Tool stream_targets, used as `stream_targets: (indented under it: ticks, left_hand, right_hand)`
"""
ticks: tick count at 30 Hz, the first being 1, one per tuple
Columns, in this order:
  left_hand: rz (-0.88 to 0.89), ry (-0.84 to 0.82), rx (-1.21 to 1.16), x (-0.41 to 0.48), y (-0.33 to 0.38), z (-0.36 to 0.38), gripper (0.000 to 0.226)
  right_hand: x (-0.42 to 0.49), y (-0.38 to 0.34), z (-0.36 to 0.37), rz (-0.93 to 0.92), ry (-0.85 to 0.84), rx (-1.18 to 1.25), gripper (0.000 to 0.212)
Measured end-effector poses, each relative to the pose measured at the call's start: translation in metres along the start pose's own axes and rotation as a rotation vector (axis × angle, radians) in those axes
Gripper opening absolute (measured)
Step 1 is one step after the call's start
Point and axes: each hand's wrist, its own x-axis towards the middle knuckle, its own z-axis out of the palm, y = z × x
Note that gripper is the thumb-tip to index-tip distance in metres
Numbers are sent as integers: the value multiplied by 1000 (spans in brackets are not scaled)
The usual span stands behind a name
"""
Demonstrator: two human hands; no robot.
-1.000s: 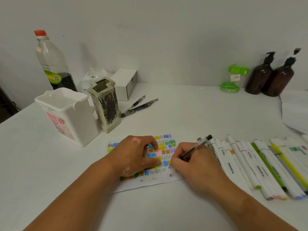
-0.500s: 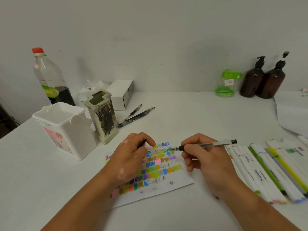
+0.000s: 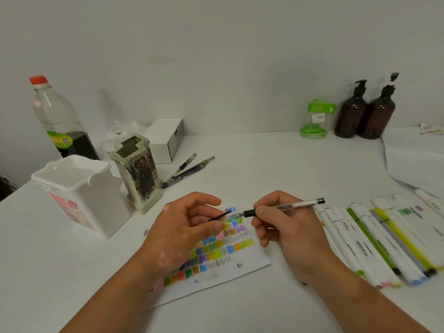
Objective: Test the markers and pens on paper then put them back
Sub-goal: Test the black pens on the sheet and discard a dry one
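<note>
A sheet of paper [image 3: 249, 265] covered in coloured swatches and black scribbles lies in front of me. My right hand [image 3: 286, 229] grips a clear-barrelled black pen [image 3: 288, 206] held level above the sheet, tip pointing left. My left hand [image 3: 185, 227] hovers over the paper's left part and pinches the pen's black cap [image 3: 219, 216], a short way from the tip. Several white markers [image 3: 374, 239] lie in a row to the right. Two dark pens [image 3: 189, 170] lie further back, beside a ceramic pen holder [image 3: 139, 169].
A white plastic tub [image 3: 79, 193] stands at the left, with a bottle [image 3: 56, 118] behind it and a white box [image 3: 165, 138] near the wall. A green-lidded jar [image 3: 316, 118] and two brown pump bottles [image 3: 365, 111] stand at the back right. White sheets [image 3: 415, 159] lie at the right edge.
My right hand lifted the pen off the paper and turned it level. My left hand rose from the sheet holding the cap, and the two now face each other.
</note>
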Motion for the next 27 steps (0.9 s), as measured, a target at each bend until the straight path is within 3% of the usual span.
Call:
stream_targets:
  ticks: [8,12,21,24,27]
  left_hand:
    - [32,-49,-30,-3,3,5,33]
    - [102,-14,-42,-6,4,7,26]
    - [151,13,-16,-5,1,9,21]
    - [144,33,47,-2,-2,8,24]
    - [139,58,114,-1,-6,-1,30]
  right_hand:
    - [-5,1,5,26,-94,-66,9]
    - [-4,-1,7,18,-90,-55,20]
    - [-4,1,7,-7,-106,-113,19]
    - [-2,-5,2,19,-171,-70,4]
    - [1,-10,-13,138,-307,92,47]
